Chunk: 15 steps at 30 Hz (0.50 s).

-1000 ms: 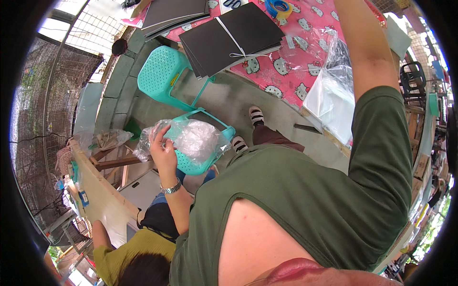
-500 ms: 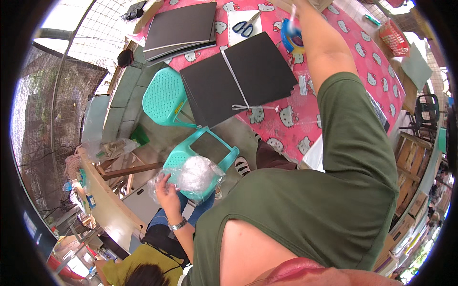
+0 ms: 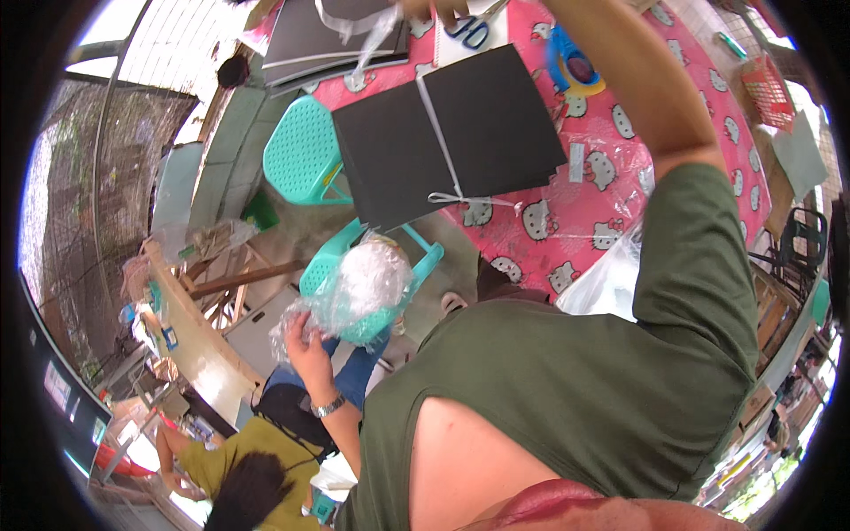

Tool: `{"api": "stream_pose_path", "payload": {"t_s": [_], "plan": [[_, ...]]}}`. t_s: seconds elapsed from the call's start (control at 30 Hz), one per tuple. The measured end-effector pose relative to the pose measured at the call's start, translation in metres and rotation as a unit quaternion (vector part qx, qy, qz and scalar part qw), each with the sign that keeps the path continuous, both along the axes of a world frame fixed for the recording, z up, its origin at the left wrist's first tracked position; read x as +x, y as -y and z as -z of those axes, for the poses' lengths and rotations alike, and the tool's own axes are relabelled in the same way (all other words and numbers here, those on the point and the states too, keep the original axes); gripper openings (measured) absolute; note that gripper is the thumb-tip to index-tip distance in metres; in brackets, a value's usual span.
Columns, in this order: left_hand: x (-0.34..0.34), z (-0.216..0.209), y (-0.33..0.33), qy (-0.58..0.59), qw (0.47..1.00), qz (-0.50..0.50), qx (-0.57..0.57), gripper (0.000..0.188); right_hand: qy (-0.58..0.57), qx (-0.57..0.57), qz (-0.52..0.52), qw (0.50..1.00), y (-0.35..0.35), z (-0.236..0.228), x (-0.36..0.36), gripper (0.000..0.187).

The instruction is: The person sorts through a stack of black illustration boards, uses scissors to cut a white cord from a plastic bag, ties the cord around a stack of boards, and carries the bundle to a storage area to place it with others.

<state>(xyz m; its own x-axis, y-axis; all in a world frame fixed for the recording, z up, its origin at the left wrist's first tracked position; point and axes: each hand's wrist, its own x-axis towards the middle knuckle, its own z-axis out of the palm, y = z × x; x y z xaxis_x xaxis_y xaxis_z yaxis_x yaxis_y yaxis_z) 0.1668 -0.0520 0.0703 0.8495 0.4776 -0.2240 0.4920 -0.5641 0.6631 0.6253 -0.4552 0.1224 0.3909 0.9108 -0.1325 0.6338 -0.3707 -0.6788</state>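
Note:
My left hand [image 3: 307, 345], with a watch at its wrist, grips the gathered edge of a clear plastic bag [image 3: 332, 311] holding a round white bundle [image 3: 376, 273]. My right arm reaches over the table to the top edge, where the right hand [image 3: 436, 9] is partly cut off. From its fingers a translucent white plastic strip [image 3: 376, 46] trails over a stack of dark folders [image 3: 332, 37]. Nearer to me lies a stack of black sheets [image 3: 478, 119], bound by a thin white tie [image 3: 440, 133]. Blue-handled scissors [image 3: 469, 32] rest on a white notepad [image 3: 450, 51] beside the right hand.
A pink patterned cloth [image 3: 611, 199] covers the table. A blue and yellow tape dispenser [image 3: 571, 66] stands right of the black sheets. Two turquoise stools [image 3: 301, 155] are at the left. Another person in a yellow-green top [image 3: 257, 478] sits at the lower left.
My right hand has swung left from above the tape dispenser to the dark folders, bringing the white strip into view. The left hand keeps its grip on the bag.

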Motion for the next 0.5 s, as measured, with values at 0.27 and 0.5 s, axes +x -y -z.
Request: {"api": "stream_pose_path", "payload": {"t_s": [0.27,0.5], "plan": [[0.017,0.008,0.017,0.030,0.976,-0.061,-0.208,0.059,-0.466,0.496,-0.094,0.727,-0.081,-0.043,-0.286,0.024],[-0.014,0.014,-0.024,0.081,0.982,-0.008,-0.171,0.063,-0.488,0.208,0.254,0.809,-0.129,0.086,-0.386,0.047]]}}
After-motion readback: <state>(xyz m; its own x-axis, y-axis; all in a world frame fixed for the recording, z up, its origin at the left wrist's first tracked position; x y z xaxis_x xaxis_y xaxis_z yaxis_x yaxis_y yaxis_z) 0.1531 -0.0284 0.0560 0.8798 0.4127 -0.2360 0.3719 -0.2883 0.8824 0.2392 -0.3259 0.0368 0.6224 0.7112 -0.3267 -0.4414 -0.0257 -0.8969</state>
